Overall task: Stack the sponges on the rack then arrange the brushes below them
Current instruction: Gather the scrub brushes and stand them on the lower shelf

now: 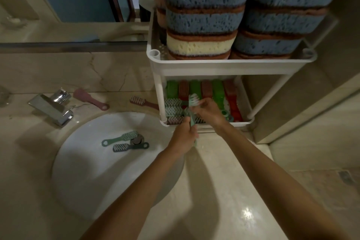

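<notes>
Your left hand (pixel 185 137) grips the handle of a slim teal plastic brush (pixel 193 100), your right hand (pixel 209 110) pinching its neck. The brush points away from you (bristle head first) into the white plastic rack's lower shelf (pixel 243 122).

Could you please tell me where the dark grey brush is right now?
In the head view, the dark grey brush lies in the white sink, left of centre, just below the green brush and beside the drain.

Your left hand (pixel 184 137) grips the teal brush (pixel 193 100) by its handle; your right hand (pixel 209 110) holds it near the bristles. Sponges (pixel 204 19) top the rack (pixel 224 64) (two stacks).
</notes>
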A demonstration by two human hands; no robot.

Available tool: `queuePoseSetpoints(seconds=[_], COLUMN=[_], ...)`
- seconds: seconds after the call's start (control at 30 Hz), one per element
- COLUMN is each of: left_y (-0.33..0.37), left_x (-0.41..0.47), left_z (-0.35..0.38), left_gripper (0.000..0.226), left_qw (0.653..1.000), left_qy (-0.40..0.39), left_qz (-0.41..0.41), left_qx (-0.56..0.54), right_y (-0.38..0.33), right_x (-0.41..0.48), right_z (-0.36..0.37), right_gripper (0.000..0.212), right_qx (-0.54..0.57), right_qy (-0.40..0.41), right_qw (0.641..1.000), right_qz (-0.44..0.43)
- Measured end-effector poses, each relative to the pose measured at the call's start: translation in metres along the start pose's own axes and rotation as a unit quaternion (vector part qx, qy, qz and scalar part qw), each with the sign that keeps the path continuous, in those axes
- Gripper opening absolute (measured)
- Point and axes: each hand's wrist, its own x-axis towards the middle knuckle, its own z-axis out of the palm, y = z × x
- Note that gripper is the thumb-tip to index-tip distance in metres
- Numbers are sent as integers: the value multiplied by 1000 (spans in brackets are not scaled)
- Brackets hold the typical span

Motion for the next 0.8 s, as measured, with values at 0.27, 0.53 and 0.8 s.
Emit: queuePoseSetpoints(seconds=[0.27, 0.53, 0.8], left_y=[0, -10, -20], left_x=[2, 17, 21], left_z=[-5, -16, -16], left_gripper=[29, 45, 42], left_qw=[999, 978, 976], left_qy=[15, 24, -15], left_qz=[31, 59, 31], left_qx=[36, 201, 217], right_y=[-9, 3, 15], right_x=[32, 62, 71], right_z=[-22, -14, -5], right_gripper=[33, 28, 25], right_qx=[-62, -393, -400], right_qy=[46, -90, -77], right_qw=[997, 907, 898], right_qz=[-12, -118, -168])
